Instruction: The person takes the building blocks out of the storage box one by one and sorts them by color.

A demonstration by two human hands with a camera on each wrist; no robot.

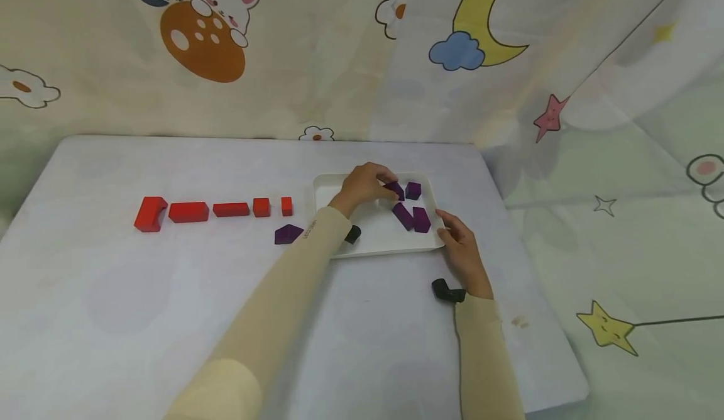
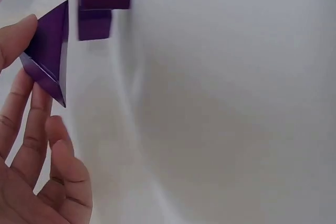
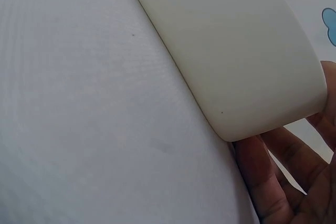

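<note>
Purple wedge (image 2: 51,45): between thumb and fingertips, upper left of the left-wrist frame; right of centre in the head frame, within the tray's outline; triangular, glossy, crisp-edged
Left grip (image 1: 363,188): pinching the wedge
Right grip (image 1: 464,247): unclenched; fingers touch the white tray (image 1: 381,234) at its right wall
Purple blocks (image 1: 421,220): three, near the wedge

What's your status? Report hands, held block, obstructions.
Left hand pinching purple block over tray. Right hand touching tray's right edge. Three more purple blocks close by in tray.
</note>
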